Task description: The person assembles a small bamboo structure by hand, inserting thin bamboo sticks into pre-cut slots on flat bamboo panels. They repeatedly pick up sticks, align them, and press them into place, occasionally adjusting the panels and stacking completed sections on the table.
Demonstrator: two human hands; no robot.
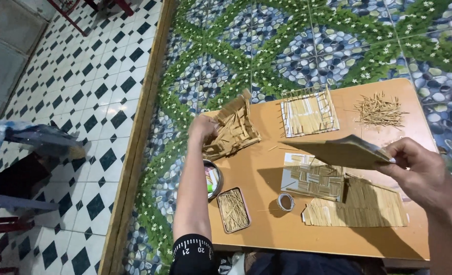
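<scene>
Two hands work over a low wooden surface point(267, 224): the left hand point(201, 127) steadies a little stick house point(232, 130), the right hand's point(419, 170) fingers pinch a flat cardboard sheet point(338, 152) above straw mats.

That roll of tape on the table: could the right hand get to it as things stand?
Probably not directly: the right hand is gripping a cardboard sheet, though the roll of tape lies uncovered on the table below.
</scene>
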